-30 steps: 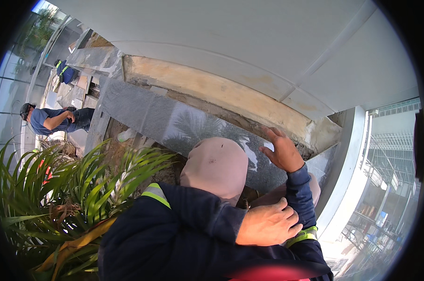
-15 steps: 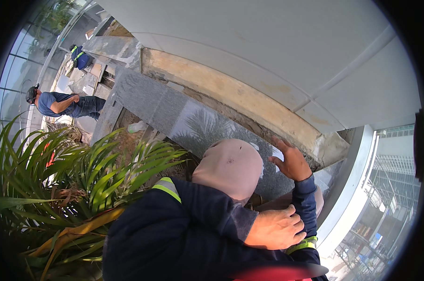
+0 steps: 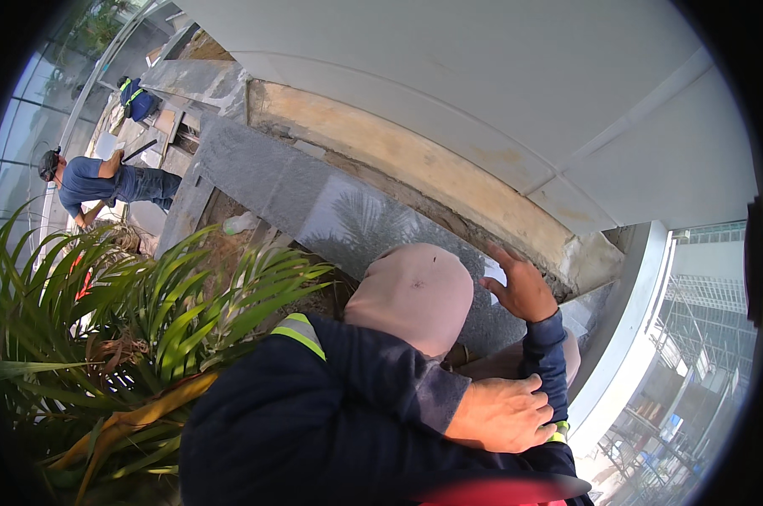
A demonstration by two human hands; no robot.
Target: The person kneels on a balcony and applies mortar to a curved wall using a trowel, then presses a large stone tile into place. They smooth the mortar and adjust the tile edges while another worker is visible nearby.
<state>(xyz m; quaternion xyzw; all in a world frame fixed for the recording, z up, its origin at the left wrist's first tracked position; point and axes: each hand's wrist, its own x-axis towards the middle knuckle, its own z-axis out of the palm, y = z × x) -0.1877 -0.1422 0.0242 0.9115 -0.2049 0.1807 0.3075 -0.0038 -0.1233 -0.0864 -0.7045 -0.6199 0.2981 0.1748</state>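
One spread right hand (image 3: 525, 285) | at wall-side edge of grey slab (image 3: 259, 169), contact unclear | left hand (image 3: 499, 415) curled on right sleeve (image 3: 545, 344), grip unclear | open slab between palm (image 3: 175, 312) and wall (image 3: 449, 76)

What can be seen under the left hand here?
The left hand lies across the dark right sleeve, which shows above it; a yellow-green band shows at the hand's right. The stretch of sleeve directly beneath the hand is covered.
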